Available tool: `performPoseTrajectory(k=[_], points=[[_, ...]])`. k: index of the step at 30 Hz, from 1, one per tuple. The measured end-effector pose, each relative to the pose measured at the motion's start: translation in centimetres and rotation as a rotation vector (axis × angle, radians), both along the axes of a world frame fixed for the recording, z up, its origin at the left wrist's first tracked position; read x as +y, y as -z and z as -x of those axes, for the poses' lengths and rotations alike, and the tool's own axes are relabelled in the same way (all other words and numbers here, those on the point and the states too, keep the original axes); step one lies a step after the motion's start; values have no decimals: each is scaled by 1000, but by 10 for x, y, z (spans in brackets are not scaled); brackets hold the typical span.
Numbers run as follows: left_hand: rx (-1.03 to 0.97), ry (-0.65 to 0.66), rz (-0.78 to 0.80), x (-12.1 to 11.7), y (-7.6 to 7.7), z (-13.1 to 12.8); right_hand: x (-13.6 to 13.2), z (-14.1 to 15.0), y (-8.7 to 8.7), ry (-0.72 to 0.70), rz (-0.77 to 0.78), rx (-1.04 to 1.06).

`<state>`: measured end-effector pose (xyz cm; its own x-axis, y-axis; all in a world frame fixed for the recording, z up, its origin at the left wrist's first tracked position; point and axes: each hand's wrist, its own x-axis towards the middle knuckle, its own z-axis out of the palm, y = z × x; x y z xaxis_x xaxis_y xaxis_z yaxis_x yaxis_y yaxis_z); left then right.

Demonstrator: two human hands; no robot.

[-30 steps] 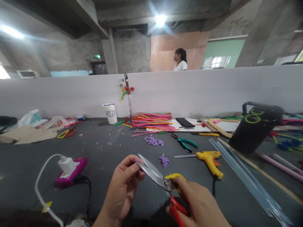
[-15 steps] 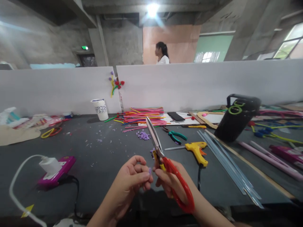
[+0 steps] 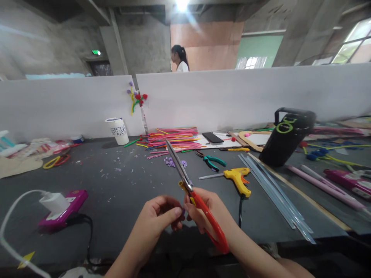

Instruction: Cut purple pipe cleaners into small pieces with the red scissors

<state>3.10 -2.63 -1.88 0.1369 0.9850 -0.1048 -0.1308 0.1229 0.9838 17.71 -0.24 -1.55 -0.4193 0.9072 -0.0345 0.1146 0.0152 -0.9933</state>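
My right hand point(image 3: 213, 214) is closed round the red and yellow handles of a pair of scissors point(image 3: 185, 179). The blades are shut and point up and away from me, tilted to the left. My left hand point(image 3: 158, 220) is pinched just left of the scissor handles, thumb and fingertips pressed together, touching the right hand's fingers. What the pinch holds is too small to make out. Both hands hover over the dark grey table point(image 3: 130, 193) near its front edge.
Beyond the hands lie purple scraps point(image 3: 174, 163), green pliers point(image 3: 213, 161), a yellow glue gun point(image 3: 236, 177), clear glue sticks point(image 3: 272, 191) and a pile of coloured pipe cleaners point(image 3: 174, 138). A black container point(image 3: 285, 137) stands at right, a magenta power strip with charger point(image 3: 62, 204) at left. A person stands behind the white partition point(image 3: 232, 96).
The scissors swung from lying across toward the left hand to pointing up and away, blades closed. Both hands came together near the table's front edge. The view shifted rightward.
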Motion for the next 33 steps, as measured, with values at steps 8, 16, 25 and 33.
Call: performPoseTrajectory(k=[8, 16, 25, 33], points=[[259, -73, -67, -2, -1, -7, 1, 0, 1, 8, -99, -90], [-38, -285, -88, -4, -8, 2, -5, -8, 0, 66, -447, -345], [-259, -428, -184, -5, -13, 10, -14, -14, 16, 64, -762, -796], [-310, -435, -207, -8, -15, 10, -17, -20, 17, 77, -867, -874]])
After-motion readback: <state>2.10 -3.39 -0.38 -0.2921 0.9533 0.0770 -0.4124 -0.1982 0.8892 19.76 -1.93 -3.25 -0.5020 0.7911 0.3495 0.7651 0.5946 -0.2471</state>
